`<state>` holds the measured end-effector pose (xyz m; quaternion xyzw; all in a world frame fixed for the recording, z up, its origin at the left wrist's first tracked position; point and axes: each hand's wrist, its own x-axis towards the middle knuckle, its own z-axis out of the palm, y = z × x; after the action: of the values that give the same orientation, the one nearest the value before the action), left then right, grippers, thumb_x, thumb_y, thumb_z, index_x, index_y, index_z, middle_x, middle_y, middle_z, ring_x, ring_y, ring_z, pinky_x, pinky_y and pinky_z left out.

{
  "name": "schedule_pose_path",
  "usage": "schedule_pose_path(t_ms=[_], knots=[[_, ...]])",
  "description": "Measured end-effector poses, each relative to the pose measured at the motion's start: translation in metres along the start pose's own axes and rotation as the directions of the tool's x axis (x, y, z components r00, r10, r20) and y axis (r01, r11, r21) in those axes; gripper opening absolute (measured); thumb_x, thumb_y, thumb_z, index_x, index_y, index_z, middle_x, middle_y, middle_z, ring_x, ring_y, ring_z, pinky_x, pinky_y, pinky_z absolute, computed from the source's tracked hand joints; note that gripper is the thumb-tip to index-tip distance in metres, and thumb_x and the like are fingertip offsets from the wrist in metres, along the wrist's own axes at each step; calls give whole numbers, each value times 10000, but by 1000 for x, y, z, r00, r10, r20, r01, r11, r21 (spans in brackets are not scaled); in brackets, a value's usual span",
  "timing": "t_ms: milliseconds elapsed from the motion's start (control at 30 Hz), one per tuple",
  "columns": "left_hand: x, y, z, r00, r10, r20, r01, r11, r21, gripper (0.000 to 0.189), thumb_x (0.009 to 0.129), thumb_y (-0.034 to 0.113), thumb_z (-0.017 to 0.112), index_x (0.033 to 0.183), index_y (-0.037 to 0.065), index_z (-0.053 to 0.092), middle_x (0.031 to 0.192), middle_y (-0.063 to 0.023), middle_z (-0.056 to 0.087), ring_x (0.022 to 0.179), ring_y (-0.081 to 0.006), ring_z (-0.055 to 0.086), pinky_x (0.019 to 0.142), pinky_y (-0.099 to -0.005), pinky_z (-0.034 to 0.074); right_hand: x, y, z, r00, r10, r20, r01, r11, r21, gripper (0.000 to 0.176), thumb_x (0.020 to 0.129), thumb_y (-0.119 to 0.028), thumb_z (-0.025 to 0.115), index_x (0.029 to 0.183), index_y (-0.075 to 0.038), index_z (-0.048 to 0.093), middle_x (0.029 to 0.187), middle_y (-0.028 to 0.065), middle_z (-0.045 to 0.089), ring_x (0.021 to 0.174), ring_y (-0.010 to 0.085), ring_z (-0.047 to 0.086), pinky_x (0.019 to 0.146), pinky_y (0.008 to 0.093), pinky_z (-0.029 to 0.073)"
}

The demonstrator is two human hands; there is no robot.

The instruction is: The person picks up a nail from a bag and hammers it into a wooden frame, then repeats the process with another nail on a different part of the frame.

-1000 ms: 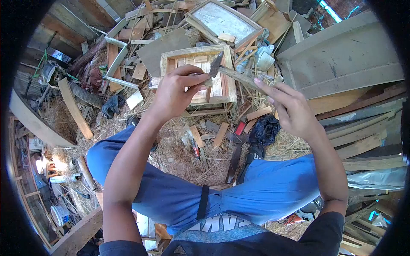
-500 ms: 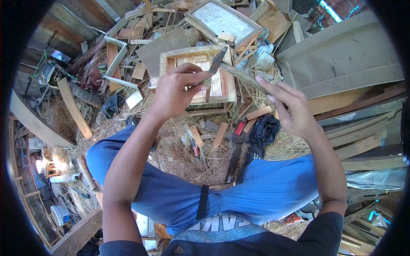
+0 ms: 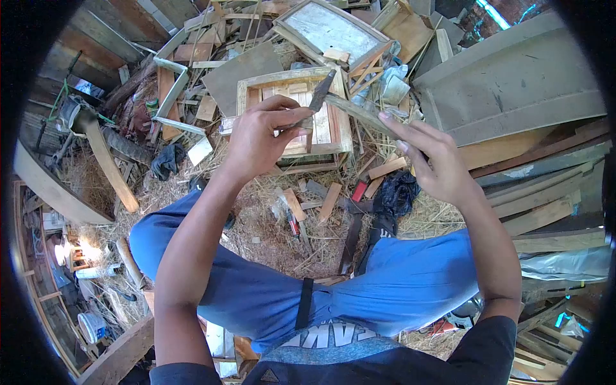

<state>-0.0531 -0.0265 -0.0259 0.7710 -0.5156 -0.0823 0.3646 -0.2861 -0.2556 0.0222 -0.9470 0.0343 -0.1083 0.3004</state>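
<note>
At the upper middle of the frame, the left hand (image 3: 260,136) has its thumb and fingers pinched together on a thin brown piece (image 3: 309,139), while the right hand (image 3: 433,160), a little further right, is clamped on the handle of a hammer (image 3: 353,111). The hammer's head sits just beside the left fingertips; whether it touches the piece I cannot tell. The step in hand looks like setting hammer against piece, and the next move would seem to call for a firm pinch and a controlled swing clear of the fingertips. Counted, that is one hammer, one pinched piece, one slatted wooden frame (image 3: 346,138) beneath, one red object (image 3: 359,191) near centre and two dark bags: one upper left (image 3: 168,160), one right of centre (image 3: 396,194).
</note>
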Motion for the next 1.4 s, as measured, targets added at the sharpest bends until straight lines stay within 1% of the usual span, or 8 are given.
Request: schedule_pose_path(t_ms=[367,567,767,867,1067,1167,1333,1400], knots=[[2,3,-2,993,-99,60,102,994,-43,425,865,-38,793,1283,-8,722,1201,-131,714,1035,-247,750,889,-347,603,-1,0,3,994,-11,-108,18,998,58,626,973,27,633,1552,-203,569,884,172,589,751,325,590,732,424,525],[3,5,-4,994,-89,58,90,996,-19,412,867,-44,785,1273,-12,721,1194,-134,714,1030,-246,752,904,-347,606,0,-2,0,1000,-16,12,16,999,-40,659,962,57,616,1561,-212,559,892,172,597,770,297,614,735,429,548],[4,3,-3,994,-95,60,98,993,-65,410,862,-26,803,1264,-7,724,1163,-131,716,1025,-265,756,903,-357,608,0,0,7,980,-99,-174,114,991,76,661,963,56,630,1560,-222,563,931,164,623,763,297,617,728,414,550],[4,4,-4,991,-111,71,113,993,-27,410,859,-28,804,1261,1,729,1161,-132,716,1024,-264,756,900,-360,610,-1,-6,1,997,24,78,-16,995,-101,673,961,77,619,1567,-208,555,942,173,625,764,295,611,734,399,555],[2,2,-1,996,-83,39,86,992,-91,410,850,-43,802,1253,-9,728,1157,-125,717,1001,-253,751,885,-353,608,0,-3,5,969,-115,-218,133,989,70,684,961,70,624,1570,-232,549,935,153,614,761,308,611,722,417,553],[5,6,-4,992,-111,63,116,989,-89,408,849,-46,802,1249,-9,729,1155,-120,715,1017,-251,752,894,-348,608,-5,-2,2,999,20,45,-15,994,-107,675,963,72,619,1560,-236,563,935,152,612,763,312,607,738,403,556],[3,3,-1,993,-106,50,110,991,-75,400,854,-45,800,1245,-30,719,1147,-128,708,1029,-253,753,908,-343,608,3,-4,8,959,-128,-253,151,986,74,734,937,81,613,1572,-278,535,939,141,590,777,341,630,726,469,557],[1,0,0,992,-112,50,116,990,-84,399,857,-43,800,1247,-24,721,1143,-126,708,1027,-252,753,908,-344,608,-2,-6,3,994,-77,-75,73,996,-46,739,936,94,603,1578,-264,530,959,153,598,791,331,635,728,466,564]])
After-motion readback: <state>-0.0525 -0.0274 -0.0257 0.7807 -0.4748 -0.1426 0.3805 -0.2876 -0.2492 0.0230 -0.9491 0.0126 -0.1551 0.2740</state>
